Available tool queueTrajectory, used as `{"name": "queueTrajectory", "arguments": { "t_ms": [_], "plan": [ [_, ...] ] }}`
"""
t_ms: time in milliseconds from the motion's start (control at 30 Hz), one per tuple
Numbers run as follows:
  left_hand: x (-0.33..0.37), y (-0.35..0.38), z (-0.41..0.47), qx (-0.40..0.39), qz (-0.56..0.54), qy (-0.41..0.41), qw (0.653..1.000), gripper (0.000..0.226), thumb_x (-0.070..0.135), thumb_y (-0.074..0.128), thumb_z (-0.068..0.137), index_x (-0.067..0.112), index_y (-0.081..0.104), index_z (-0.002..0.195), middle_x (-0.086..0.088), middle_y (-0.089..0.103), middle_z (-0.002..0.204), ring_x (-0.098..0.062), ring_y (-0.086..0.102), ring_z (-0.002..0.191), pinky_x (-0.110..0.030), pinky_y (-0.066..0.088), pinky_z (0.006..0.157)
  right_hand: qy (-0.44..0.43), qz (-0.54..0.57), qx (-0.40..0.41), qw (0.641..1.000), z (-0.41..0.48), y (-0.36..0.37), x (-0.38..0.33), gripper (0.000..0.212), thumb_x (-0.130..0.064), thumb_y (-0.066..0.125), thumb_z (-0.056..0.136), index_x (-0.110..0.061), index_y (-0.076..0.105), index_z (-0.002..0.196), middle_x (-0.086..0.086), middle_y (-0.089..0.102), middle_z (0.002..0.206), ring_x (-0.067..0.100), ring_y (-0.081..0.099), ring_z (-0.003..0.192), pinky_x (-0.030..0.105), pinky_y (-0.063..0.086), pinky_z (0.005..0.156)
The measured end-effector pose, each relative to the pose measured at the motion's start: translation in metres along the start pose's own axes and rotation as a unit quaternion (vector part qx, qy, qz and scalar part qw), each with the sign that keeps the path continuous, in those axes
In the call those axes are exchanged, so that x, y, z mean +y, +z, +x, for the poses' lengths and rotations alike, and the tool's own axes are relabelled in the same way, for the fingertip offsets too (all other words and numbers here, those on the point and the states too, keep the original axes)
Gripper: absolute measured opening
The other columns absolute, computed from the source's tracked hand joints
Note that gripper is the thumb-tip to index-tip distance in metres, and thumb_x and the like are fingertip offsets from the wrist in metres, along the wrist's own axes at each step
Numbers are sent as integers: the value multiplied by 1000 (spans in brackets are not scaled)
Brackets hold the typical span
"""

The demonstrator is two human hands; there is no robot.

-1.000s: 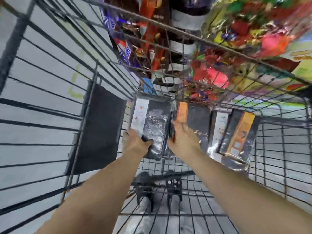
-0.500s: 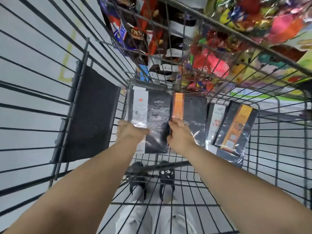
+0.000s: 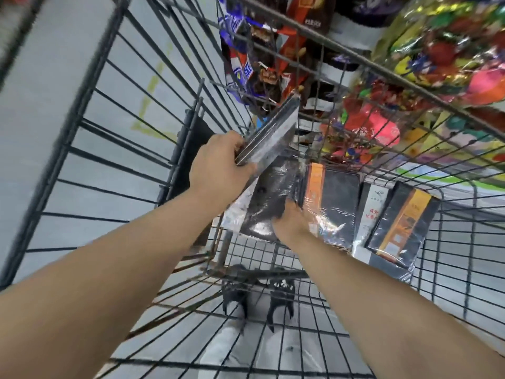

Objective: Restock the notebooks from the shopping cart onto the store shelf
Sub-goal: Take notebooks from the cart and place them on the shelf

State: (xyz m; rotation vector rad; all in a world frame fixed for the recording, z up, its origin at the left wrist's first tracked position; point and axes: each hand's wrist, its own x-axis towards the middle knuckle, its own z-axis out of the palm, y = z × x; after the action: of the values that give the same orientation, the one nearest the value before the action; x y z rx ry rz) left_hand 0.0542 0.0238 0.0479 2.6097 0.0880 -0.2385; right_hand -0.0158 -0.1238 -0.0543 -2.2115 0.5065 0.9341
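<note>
Inside the wire shopping cart (image 3: 90,110), my left hand (image 3: 218,162) grips a stack of plastic-wrapped dark notebooks (image 3: 273,132), lifted and tilted edge-on above the cart floor. My right hand (image 3: 291,220) reaches down between a black notebook with a white band (image 3: 265,203) and a black notebook with an orange band (image 3: 332,206), its fingers closed around the edge of the orange-banded one. Two more wrapped notebooks, white-banded (image 3: 373,209) and orange-banded (image 3: 401,222), lie to the right on the cart bottom.
Beyond the cart's far wall stand store shelves with candy bars (image 3: 246,67) and colourful sweet bags (image 3: 426,58). A dark flap (image 3: 191,149) hangs on the cart's left wall. My shoes (image 3: 257,294) show through the mesh on grey floor.
My left hand has lifted a stack of notebooks up off the cart floor and tilted it on edge. My right hand stays low, now gripping the orange-banded notebook's edge.
</note>
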Motion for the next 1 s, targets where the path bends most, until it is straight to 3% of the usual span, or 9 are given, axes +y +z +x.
{"name": "queueTrajectory", "arguments": {
  "t_ms": [100,300,400,500,600,700,767,900,1000],
  "plan": [
    [-4,-4,5,4,-19,11,1000,23,36,71,77,25,52,84,0,60,90,-21,58,82,-30,38,62,104,98,22,989,19,19,-13,74,-12,56,88,-5,14,148,20,39,145,36,45,127,43,41,106],
    [-12,1,10,21,-45,-18,999,20,33,69,79,21,59,91,-1,62,98,-23,58,87,-31,42,65,207,137,133,960,32,21,-27,64,-29,65,80,-4,39,133,19,48,131,38,48,120,41,43,100],
    [-13,-4,10,14,-58,-19,998,19,33,69,79,24,54,88,0,59,99,-21,56,86,-29,38,66,199,127,95,967,33,17,-27,57,-31,65,75,-9,51,125,17,59,120,35,56,108,38,49,92],
    [-12,-13,6,0,-68,-35,997,20,33,69,79,29,50,83,0,61,93,-21,57,80,-29,37,62,145,214,63,964,16,20,-28,55,-16,63,85,-12,38,133,16,56,120,33,56,103,32,46,81],
    [-10,-31,-3,-5,-83,-47,995,16,35,69,78,29,55,84,1,64,87,-22,59,76,-30,39,59,68,277,54,957,-10,17,-36,42,-12,58,91,-8,40,129,13,59,116,33,58,107,33,47,89],
    [-4,-53,-21,-2,-86,-28,996,15,36,69,78,25,61,85,3,64,82,-23,59,77,-31,39,59,55,273,78,957,-49,-3,-44,35,-20,56,93,-8,47,125,7,62,114,28,60,100,31,46,88],
    [5,-68,-35,-11,-107,-30,994,18,36,68,80,23,65,91,6,61,76,-23,60,76,-29,37,57,56,229,108,966,-81,-23,-42,33,-20,54,93,-5,53,123,13,63,116,30,60,98,29,45,83],
    [27,-92,-62,-28,-170,-46,984,30,36,65,86,16,66,109,-1,66,89,-26,64,88,-28,45,68,60,183,162,968,-149,-70,-26,25,-25,48,96,-9,54,114,14,58,96,35,58,94,31,39,72],
    [52,-102,-81,-59,-219,-30,973,32,35,63,88,16,61,113,0,64,94,-26,64,89,-35,53,73,68,231,209,948,-202,-105,-8,35,-24,41,101,-7,46,130,12,52,91,33,59,89,31,38,71]
  ]
}}
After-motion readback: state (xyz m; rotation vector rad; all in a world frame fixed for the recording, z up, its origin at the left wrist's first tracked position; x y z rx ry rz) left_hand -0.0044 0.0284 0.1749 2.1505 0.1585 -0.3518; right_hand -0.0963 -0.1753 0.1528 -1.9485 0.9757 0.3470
